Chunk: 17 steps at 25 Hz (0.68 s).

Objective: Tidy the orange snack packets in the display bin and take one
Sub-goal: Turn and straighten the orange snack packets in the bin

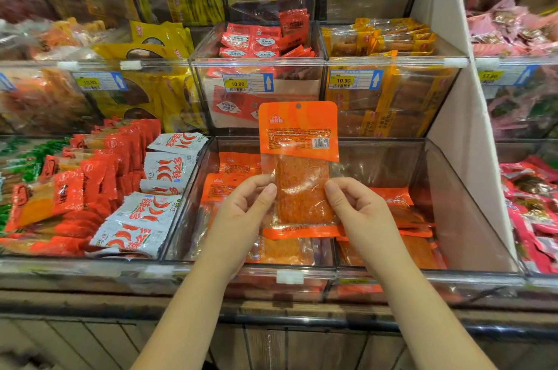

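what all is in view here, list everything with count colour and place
held packet: one, orange with clear window, upright above the display bin
orange snack packets: several, orange, lying in the display bin
display bin: one, clear, front row centre
red packets: many, red, front row left
chilli packets: several, white with red chillies, beside the red packets
heart-label packets: several, red, middle row centre bin
yellow-orange packets: many, middle row right bin
pink packets: many, pink, right of the white divider
price tags: several, yellow on white, bin fronts
left hand: pinches the held packet's left edge
right hand: pinches its right edge
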Motion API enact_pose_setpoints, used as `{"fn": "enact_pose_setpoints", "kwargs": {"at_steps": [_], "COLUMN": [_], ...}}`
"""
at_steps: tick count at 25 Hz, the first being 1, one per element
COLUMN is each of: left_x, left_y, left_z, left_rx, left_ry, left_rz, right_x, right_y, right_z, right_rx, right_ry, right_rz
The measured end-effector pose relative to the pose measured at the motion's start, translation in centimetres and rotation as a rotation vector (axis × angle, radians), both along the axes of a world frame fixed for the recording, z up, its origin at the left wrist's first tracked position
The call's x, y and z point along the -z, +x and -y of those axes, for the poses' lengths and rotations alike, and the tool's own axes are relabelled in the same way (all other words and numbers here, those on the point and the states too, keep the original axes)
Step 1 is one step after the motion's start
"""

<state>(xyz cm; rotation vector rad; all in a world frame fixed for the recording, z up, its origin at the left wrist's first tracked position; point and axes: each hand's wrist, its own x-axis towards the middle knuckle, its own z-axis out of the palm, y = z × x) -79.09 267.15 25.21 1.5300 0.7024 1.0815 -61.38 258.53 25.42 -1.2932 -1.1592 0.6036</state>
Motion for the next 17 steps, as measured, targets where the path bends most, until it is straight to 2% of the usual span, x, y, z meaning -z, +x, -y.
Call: {"fn": "enact_pose_setpoints", "kwargs": {"at_steps": [8,10,12,14,17], "left_x": [0.0,0.3,0.5,0.7,0.5], "left_y": [0.0,0.1,0.1,0.4,0.7], "left_z": [0.3,0.5,0.6,0.7,1.3], "left_rx": [-0.033,-0.115,-0.206,-0.124,0.053], "left_ry": [0.039,0.137,0.326,0.463,0.381], "left_rz": [0.034,0.002,-0.106,-0.23,-0.255], "right_x": [0.0,-0.1,-0.2,-0.2,-0.2], "right_y": [0.0,-0.2,-0.3,-0.3,-0.7], "right_z": [0.0,0.0,0.1,0.2,0.4], "right_rx": [-0.057,-0.015,0.036,0.014,-0.076], "right_ry": [0.016,0.07,0.122,0.132,0.06], "right_rz": [-0.051,-0.054,-0.063,-0.006,0.138]}}
